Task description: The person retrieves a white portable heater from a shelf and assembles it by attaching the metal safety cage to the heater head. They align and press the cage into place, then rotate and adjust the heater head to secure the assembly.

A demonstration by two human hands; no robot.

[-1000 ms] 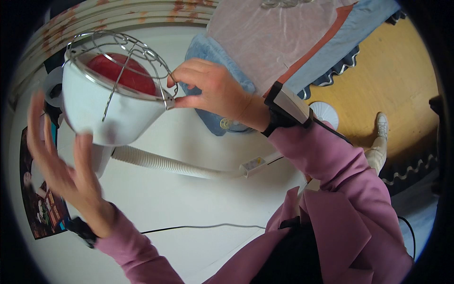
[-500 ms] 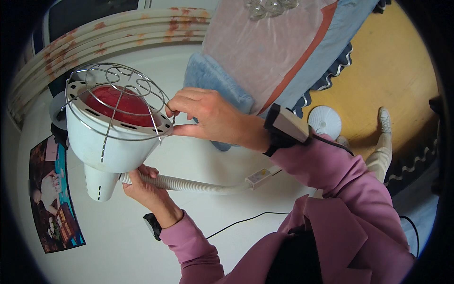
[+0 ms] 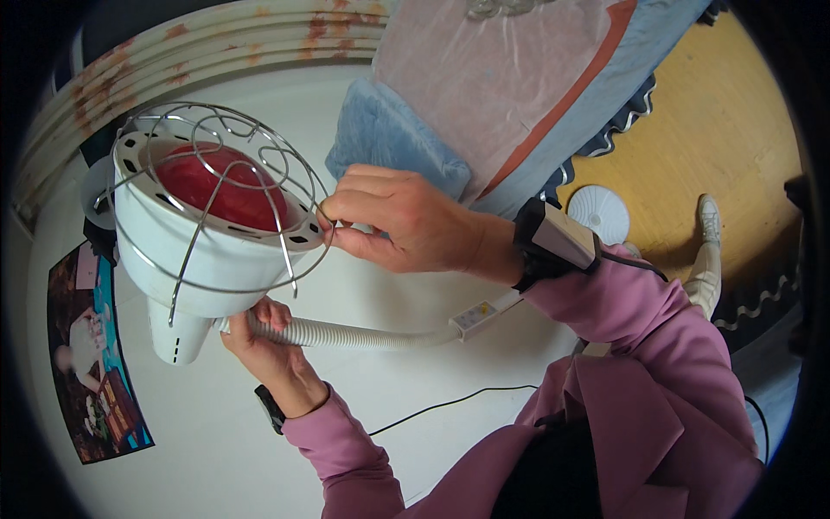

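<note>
A heat lamp with a white housing (image 3: 207, 277) and a red bulb (image 3: 226, 192) is tipped with its bulb facing up. My left hand (image 3: 266, 342) is wrapped round the white ribbed gooseneck (image 3: 367, 335) just below the lamp head. Over the bulb sits a round metal wire guard (image 3: 183, 275), tilted and partly off the housing rim, its straight prongs hanging outside. The fingertips of my right hand (image 3: 389, 216) pinch the guard's outer ring at the right side of the lamp.
A bed with a pink sheet (image 3: 493, 86) and a blue fluffy pillow (image 3: 393, 130) lies beyond. Glass cups (image 3: 506, 7) rest on it. A power strip (image 3: 474, 320), a dark cable (image 3: 450, 402) and a picture (image 3: 99, 363) are nearby. A person's shoe (image 3: 709, 218) shows at right.
The wire guard has shifted right and slightly toward me over the lamp, with my right hand moving along. My left hand keeps its hold on the gooseneck.
</note>
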